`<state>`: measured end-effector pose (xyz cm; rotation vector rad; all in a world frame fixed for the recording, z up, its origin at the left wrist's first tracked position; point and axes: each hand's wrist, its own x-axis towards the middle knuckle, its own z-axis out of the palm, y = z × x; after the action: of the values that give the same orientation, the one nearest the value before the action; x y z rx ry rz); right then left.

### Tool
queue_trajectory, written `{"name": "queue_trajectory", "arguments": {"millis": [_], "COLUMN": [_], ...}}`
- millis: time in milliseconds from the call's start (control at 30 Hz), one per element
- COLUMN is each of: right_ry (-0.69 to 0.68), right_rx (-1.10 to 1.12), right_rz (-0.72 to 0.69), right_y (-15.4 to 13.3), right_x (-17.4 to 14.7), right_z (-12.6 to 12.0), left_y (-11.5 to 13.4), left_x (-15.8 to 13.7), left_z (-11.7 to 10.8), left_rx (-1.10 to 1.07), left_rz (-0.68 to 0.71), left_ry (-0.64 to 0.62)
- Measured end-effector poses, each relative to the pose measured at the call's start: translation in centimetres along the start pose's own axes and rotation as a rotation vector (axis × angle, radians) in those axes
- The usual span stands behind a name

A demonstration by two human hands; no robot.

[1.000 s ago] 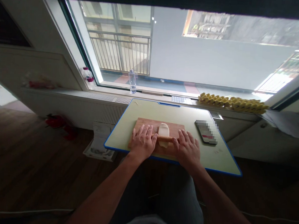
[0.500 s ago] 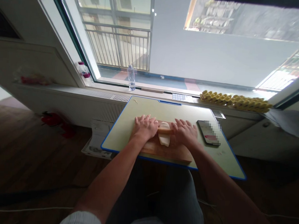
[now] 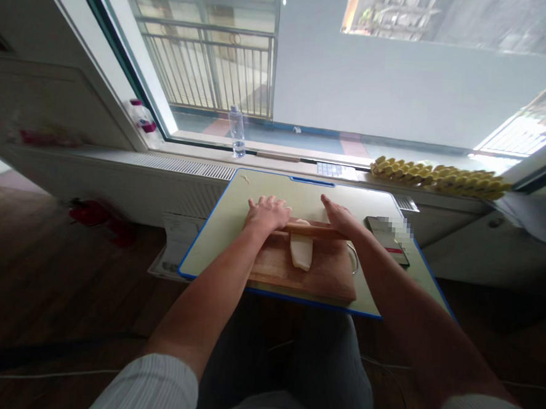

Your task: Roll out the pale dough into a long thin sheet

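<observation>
A flat, elongated piece of white dough (image 3: pixel 301 252) lies on a wooden board (image 3: pixel 326 275) with a metal handle at its right side. A wooden rolling pin (image 3: pixel 317 231) crosses the far part of the dough. My left hand (image 3: pixel 269 214) lies palm down on the pin's left end, fingers stretched forward and apart. At the pin's right end is my right hand (image 3: pixel 339 216), turned on its side with fingers extended forward; its palm is over the pin, and some of its fingers are hidden behind one another.
The board rests on a pale folding table (image 3: pixel 216 226) with a blue rim. A phone (image 3: pixel 388 239) lies at the table's right. Along the windowsill stand a clear bottle (image 3: pixel 237 134), another bottle (image 3: pixel 142 117) with a purple label, and yellow egg trays (image 3: pixel 436 176).
My right hand has turned onto its side and its spread fingers have come together, baring more of the pin and the board's handle. My left hand has stayed on the pin. The view has shifted slightly.
</observation>
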<state>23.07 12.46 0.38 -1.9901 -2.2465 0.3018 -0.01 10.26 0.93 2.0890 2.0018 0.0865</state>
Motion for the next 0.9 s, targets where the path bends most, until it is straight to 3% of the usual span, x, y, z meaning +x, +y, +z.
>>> {"name": "queue_trajectory", "arguments": {"millis": [100, 267, 400, 633, 900], "right_ry": [-0.052, -0.022, 0.028, 0.206, 0.359], "right_rx": [0.060, -0.084, -0.187, -0.234, -0.157], "right_rz": [0.024, 0.019, 0.005, 0.015, -0.036], "right_y": [-0.7, -2.1, -2.8, -3.7, -3.7], "right_x": [-1.1, -4.1, -7.2, -13.9, -18.7], "right_z": [-0.5, -0.6, -0.2, 1.5, 3.7], "left_y": [0.1, 0.2, 0.2, -0.4, -1.3], "left_x": [-0.4, -2.3, -5.2, -11.2, -16.1], "left_z": [0.0, 0.2, 0.8, 2.9, 4.8], "left_rx": [0.007, 0.012, 0.031, -0.009, -0.029], "left_rz": [-0.003, 0.013, 0.050, 0.137, 0.167], "left_ry": [-0.008, 0.014, 0.114, 0.328, 0.416]}}
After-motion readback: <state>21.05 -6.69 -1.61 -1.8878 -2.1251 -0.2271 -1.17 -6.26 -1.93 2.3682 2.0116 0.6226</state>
